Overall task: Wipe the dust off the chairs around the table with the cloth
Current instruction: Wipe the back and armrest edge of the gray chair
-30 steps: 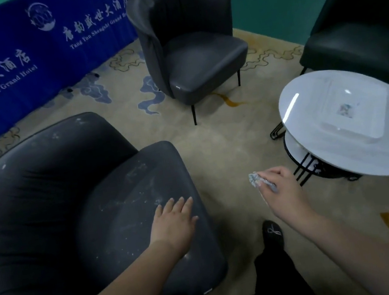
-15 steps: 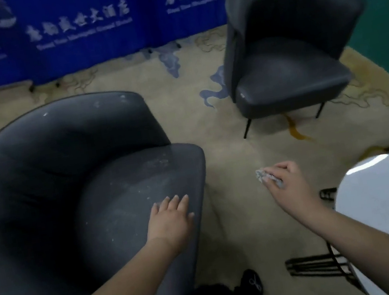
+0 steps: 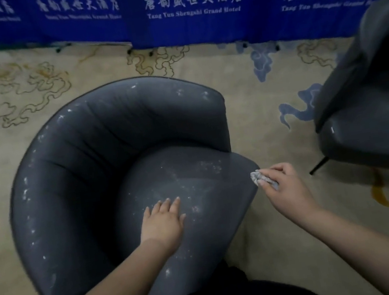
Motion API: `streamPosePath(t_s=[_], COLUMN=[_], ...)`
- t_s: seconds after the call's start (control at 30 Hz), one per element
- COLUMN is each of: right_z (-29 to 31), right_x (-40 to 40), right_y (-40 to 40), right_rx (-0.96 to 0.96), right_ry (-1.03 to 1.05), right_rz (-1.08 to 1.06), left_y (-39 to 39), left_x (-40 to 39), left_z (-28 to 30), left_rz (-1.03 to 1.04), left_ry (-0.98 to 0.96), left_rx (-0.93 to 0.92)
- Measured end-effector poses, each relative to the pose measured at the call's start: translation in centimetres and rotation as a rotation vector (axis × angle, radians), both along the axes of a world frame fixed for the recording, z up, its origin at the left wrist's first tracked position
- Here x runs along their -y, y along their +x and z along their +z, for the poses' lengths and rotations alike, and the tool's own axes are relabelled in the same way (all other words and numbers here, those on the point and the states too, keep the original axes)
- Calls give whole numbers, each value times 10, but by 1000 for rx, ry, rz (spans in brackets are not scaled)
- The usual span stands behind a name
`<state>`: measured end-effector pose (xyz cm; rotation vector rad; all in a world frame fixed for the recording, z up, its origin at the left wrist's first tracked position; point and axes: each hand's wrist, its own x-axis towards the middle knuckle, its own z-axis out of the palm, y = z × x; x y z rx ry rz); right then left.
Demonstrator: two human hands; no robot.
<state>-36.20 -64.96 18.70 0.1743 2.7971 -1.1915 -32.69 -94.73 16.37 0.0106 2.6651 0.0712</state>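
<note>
A dark grey tub chair (image 3: 85, 176) fills the middle of the view, with white dust specks on its seat and along its curved back. My left hand (image 3: 163, 220) lies flat on the seat cushion, fingers spread, holding nothing. My right hand (image 3: 284, 187) hovers just off the seat's right front corner, pinching a small crumpled grey cloth (image 3: 261, 178). The cloth sits right at the cushion's edge; I cannot tell whether it touches.
A second dark grey chair (image 3: 376, 117) on thin black legs stands at the right edge. A blue hotel banner (image 3: 190, 4) runs along the back on small feet. Patterned beige carpet (image 3: 13, 100) surrounds the chairs. My dark trousers show at the bottom.
My view has swung left, so the round white table has left the frame and the dusty chair is centred. My right hand with the cloth has come up to the seat's corner.
</note>
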Motion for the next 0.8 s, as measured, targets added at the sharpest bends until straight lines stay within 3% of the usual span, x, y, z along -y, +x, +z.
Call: streamPosePath(t_s=[0.3, 0.8], right_z=[-15, -38], right_x=[18, 93], right_y=[-82, -226], right_rx=[47, 144], right_ry=[-58, 7], right_rz=[143, 910], left_y=[-24, -11], left_x=[21, -25], left_z=[-12, -29], left_rz=[237, 957], left_ry=[-8, 20], left_rx=[43, 51])
